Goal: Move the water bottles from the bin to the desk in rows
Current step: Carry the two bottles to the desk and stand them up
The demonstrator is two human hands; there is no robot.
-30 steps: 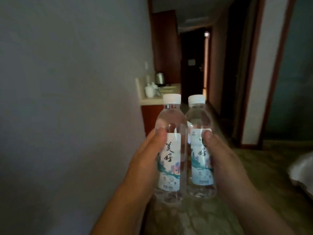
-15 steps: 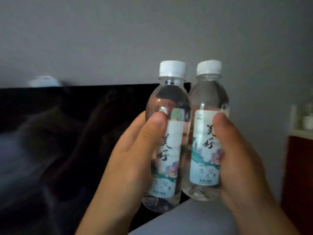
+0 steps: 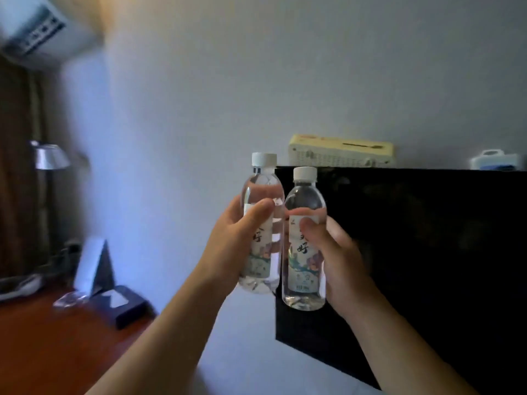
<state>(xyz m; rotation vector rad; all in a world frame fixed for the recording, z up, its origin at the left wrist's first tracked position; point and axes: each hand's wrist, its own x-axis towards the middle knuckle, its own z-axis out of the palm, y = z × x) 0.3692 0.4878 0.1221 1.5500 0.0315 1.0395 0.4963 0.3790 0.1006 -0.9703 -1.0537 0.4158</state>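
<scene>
Two bottles up at centre frame — the left hand [image 3: 228, 246] grips the left bottle [image 3: 261, 223], the right hand [image 3: 339, 260] wraps the right bottle [image 3: 303, 240]. Both upright, white caps on, clear water nearly to the neck, sides touching, held in the air — the red-brown desk [image 3: 51, 343] sits lower left, the black screen [image 3: 427, 252] behind.

The right bottle [image 3: 304, 246]'s label reads "好"; the left bottle [image 3: 261, 229]'s label shows the same character.
</scene>
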